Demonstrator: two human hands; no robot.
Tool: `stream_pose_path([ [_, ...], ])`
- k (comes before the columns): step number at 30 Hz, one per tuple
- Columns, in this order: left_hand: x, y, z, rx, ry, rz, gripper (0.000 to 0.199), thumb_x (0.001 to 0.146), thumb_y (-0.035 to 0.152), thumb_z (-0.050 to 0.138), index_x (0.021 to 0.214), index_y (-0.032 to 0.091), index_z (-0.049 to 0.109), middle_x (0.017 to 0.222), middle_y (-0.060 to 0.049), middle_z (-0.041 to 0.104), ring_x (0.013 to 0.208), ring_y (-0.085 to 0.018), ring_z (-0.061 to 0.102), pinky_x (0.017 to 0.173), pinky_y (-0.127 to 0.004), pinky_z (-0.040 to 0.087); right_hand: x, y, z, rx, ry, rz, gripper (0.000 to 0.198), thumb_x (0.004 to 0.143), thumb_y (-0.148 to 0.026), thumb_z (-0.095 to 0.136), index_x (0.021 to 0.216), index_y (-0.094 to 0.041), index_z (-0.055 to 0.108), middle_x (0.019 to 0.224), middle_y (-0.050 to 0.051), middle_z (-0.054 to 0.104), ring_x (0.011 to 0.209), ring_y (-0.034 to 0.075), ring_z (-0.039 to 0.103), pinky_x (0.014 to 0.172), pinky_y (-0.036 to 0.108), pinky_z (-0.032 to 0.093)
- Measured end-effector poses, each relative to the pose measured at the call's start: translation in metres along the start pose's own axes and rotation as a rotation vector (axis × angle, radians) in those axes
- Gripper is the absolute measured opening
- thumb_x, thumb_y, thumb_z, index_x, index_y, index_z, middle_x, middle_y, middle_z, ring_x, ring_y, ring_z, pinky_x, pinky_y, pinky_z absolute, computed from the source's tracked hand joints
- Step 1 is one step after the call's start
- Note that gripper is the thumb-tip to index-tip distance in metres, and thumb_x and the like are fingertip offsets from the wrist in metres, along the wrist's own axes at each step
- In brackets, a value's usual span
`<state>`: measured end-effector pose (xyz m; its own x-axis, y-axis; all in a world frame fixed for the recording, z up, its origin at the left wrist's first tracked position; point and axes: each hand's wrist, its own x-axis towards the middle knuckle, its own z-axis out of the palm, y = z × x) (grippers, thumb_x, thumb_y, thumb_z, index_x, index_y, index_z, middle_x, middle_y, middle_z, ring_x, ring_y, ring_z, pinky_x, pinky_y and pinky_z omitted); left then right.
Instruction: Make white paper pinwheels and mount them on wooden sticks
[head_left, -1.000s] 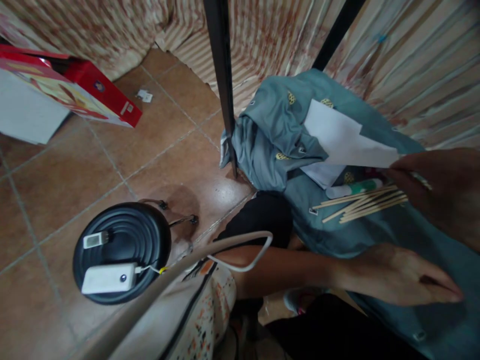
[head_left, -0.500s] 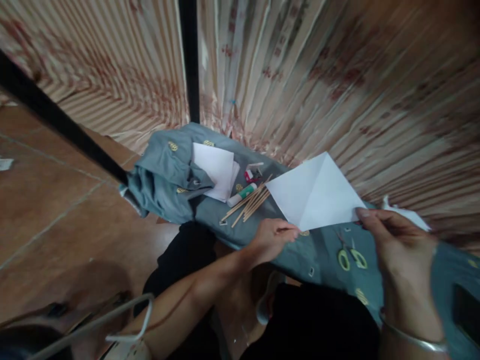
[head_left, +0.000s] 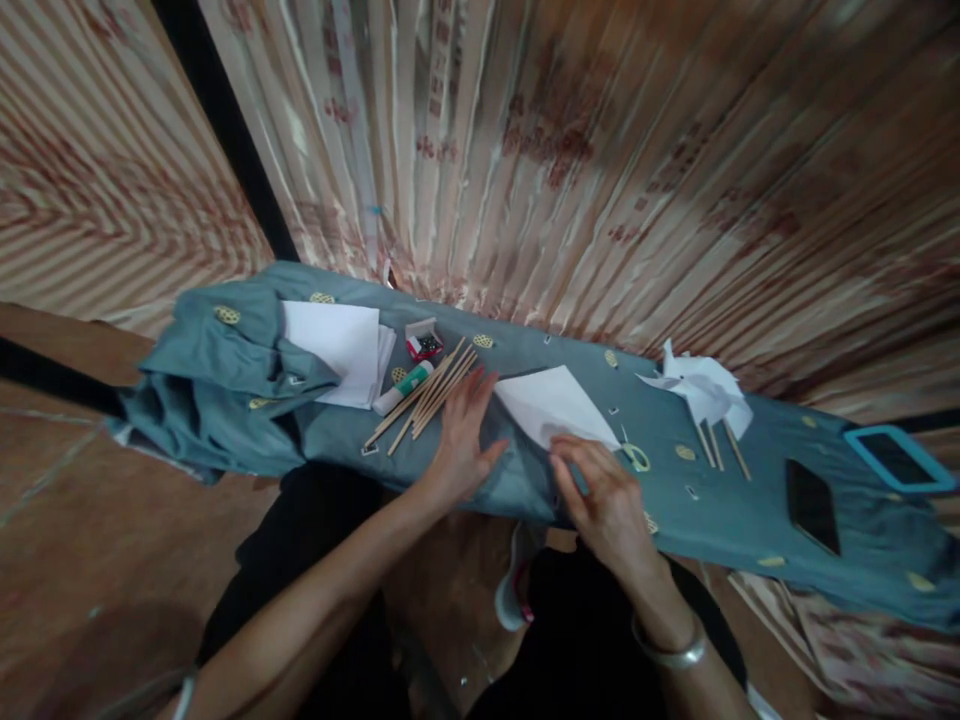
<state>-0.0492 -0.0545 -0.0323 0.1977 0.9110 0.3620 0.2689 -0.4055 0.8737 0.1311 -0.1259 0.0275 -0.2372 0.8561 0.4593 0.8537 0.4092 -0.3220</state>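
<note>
A creased sheet of white paper (head_left: 562, 400) lies cornerwise on the blue-grey cloth in front of me. My left hand (head_left: 466, 440) is open, fingers spread, beside the sheet's left corner and touching or just over the ends of the wooden sticks (head_left: 431, 398). My right hand (head_left: 604, 500) has its thumb and fingers closed at the sheet's near corner. Scissors with yellow-green handles (head_left: 636, 457) lie at the paper's right corner, their blades mostly hidden.
Left of the sticks are a glue stick (head_left: 403, 388), a small red box (head_left: 424, 342) and stacked white paper (head_left: 337, 345). To the right lie white paper pinwheels (head_left: 705, 390) on sticks, a black phone (head_left: 814, 507) and a blue-framed device (head_left: 900, 458). A pleated curtain (head_left: 525, 180) hangs behind.
The sheet has come down from the air onto the cloth. My left hand has let go of its corner and opened to the left. The view has swung right, showing the pinwheels and devices.
</note>
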Motion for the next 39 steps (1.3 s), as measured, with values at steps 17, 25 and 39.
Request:
stream_pose_path([
  [17,-0.016,-0.016,-0.018,0.454,-0.229,0.203,0.044,0.095,0.021,0.044,0.138,0.015,0.047,0.135,-0.014,0.059,0.127,-0.024,0.053,0.112,-0.049,0.037,-0.011,0.049,0.049,0.468,0.1,0.493,0.016,0.082,-0.035,0.061,0.077,-0.022,0.069,0.1,0.009,0.074,0.096,0.023,0.068,0.092,0.041,0.051],
  [25,-0.042,-0.01,-0.008,0.614,-0.451,0.42,0.044,0.095,0.015,0.042,0.139,0.016,0.045,0.149,-0.014,0.046,0.145,-0.026,0.031,0.117,-0.053,0.026,-0.002,0.073,0.081,0.363,0.136,0.589,0.021,0.077,-0.04,0.059,0.072,-0.021,0.069,0.115,0.014,0.069,0.11,0.029,0.063,0.1,0.048,0.045],
  [39,-0.047,-0.024,0.0,0.724,-0.568,0.314,0.063,0.089,0.038,0.058,0.143,0.011,0.039,0.154,-0.018,0.037,0.147,-0.036,0.023,0.117,-0.057,0.023,-0.004,0.074,0.097,0.2,0.134,0.526,0.018,0.083,-0.031,0.055,0.077,-0.021,0.068,0.135,0.015,0.058,0.127,0.029,0.053,0.107,0.047,0.039],
])
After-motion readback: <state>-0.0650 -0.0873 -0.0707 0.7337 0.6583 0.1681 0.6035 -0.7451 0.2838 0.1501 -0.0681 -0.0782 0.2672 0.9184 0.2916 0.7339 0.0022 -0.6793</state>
